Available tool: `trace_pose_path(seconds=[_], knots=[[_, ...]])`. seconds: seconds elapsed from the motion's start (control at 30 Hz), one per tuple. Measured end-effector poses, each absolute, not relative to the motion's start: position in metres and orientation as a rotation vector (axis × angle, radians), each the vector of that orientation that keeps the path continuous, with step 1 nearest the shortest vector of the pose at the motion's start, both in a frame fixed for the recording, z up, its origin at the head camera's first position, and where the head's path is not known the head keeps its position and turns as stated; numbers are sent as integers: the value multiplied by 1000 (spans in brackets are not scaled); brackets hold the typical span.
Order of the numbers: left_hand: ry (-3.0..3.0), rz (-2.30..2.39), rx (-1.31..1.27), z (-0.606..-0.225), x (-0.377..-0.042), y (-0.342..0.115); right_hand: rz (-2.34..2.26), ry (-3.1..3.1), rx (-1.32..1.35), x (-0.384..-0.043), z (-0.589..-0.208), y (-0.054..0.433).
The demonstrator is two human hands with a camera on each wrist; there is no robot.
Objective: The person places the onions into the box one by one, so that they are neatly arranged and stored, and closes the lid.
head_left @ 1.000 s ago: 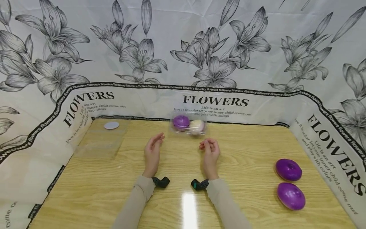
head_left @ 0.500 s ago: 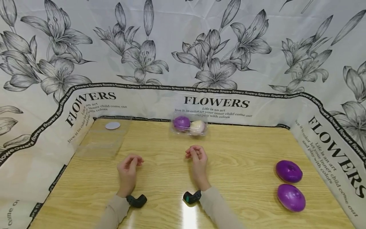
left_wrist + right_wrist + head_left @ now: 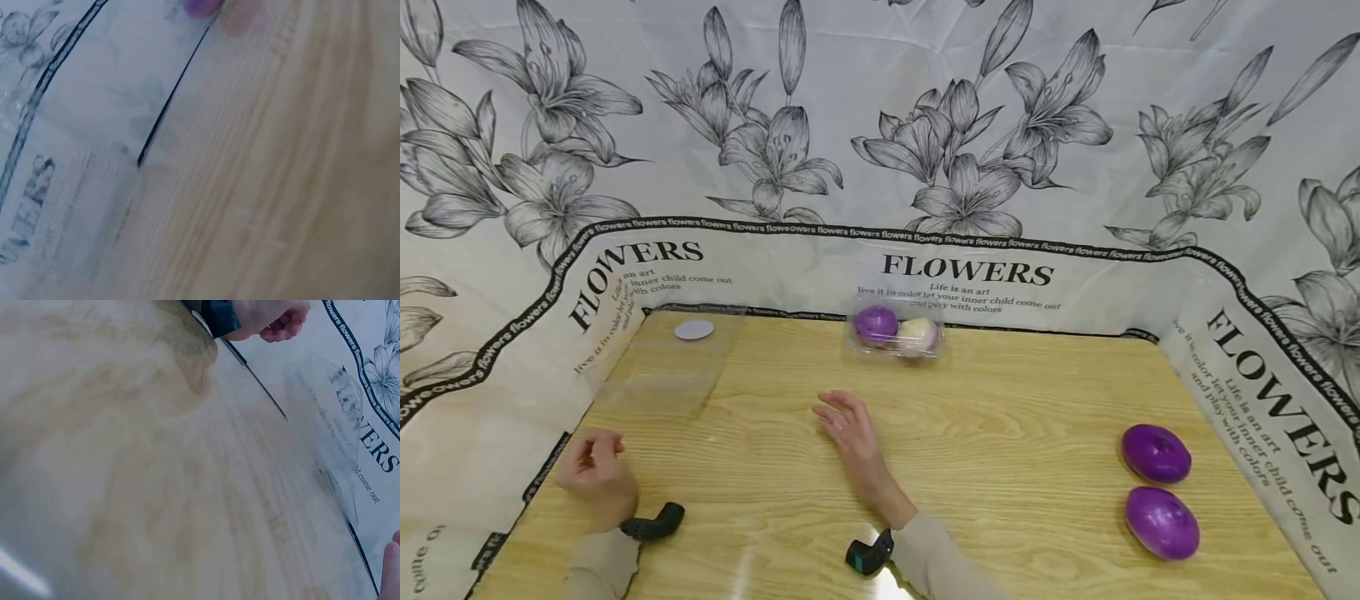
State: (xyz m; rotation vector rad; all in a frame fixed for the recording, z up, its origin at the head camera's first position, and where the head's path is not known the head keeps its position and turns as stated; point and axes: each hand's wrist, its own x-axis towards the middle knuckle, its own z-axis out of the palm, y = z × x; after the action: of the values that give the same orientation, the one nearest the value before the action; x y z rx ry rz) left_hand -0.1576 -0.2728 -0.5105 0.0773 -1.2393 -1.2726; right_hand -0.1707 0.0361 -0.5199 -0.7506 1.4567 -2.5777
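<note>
My left hand point(image 3: 597, 477) is above the table's left side, fingers loosely curled and holding nothing. In the right wrist view that left hand point(image 3: 275, 322) shows at the top with bent fingers. Near the table's middle, my right hand point(image 3: 855, 442) has its fingers loosely extended to the left, with nothing in them. Ahead of it, a clear plastic container point(image 3: 895, 352) holds a purple onion-like piece point(image 3: 876, 324) and a cream-white rounded piece point(image 3: 916, 335). Nearest my left hand is a clear plastic box point(image 3: 662, 379) with a white oval disc point(image 3: 693, 330) on or in it.
Two glossy purple onion-like pieces, one farther point(image 3: 1156, 453) and one nearer point(image 3: 1162, 522), lie at the table's right. A flower-printed cloth point(image 3: 790, 267) rises behind and beside the wooden table point(image 3: 1000, 433). The left wrist view is blurred.
Both hands have moved left and toward the near edge, the left hand farther, widening the gap between them. The right fingers have straightened somewhat. The objects stay in place.
</note>
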Motion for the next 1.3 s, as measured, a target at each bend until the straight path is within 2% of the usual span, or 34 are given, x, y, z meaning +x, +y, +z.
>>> trace_pose_path(seconds=[0.27,0.63,0.97,1.3], knots=[[-1364,-1307,374,-505,-167,-311,-2418,1063,-776,-168,-519,-16],[-1503,-1798,268,-511,-173,-322,-2364,887,-659,-167,-521,-87],[-1609,-1759,171,-511,-176,-326,-2265,1027,-681,-174,-522,-98],[-1649,-1750,209,-510,-173,-324,-2174,1123,-754,-175,-519,-98]])
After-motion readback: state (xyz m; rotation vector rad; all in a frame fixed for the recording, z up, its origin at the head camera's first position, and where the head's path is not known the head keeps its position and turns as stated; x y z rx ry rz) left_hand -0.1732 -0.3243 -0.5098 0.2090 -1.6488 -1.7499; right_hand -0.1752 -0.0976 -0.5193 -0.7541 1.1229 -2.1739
